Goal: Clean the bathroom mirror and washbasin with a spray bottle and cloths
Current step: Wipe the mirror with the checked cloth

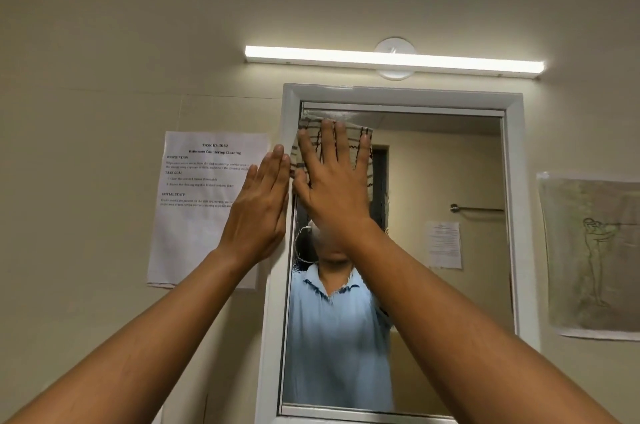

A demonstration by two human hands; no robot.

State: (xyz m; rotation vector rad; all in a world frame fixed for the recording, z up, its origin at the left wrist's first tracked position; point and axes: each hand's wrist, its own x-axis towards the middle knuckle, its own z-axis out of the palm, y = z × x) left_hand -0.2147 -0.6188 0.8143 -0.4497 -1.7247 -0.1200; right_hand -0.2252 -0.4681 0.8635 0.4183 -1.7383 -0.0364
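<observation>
We see the striped cloth (346, 143) spread flat against the mirror (446, 181), high in the glass's top left corner, just under the upper edge of the white frame (401, 93). Our right hand (332, 181) lies over it with the fingers straight and fanned apart, palm pressing the cloth to the glass; the grip here is wide and flat, with nothing curled around the fabric. The cloth shows past the fingertips at the top and beside the thumb on the left.

Our left hand (258, 205) sits just beside the right one, fingers straight and close together, resting flat on the frame's left edge. Its grip is likewise wide and holds nothing.

Below the cloth, the left part of the glass looks misted and streaked with droplets, while the right part is clearer. The mirror reflects a person in a light blue collared shirt, a towel rail and a sheet of paper on the far wall.

On the wall left of the frame hangs a printed task sheet (204, 202), partly covered by the left hand. Above the mirror a lit tube lamp (394, 59) runs along the wall. At the right edge of the view hangs a drawing (594, 257) of a standing figure.
</observation>
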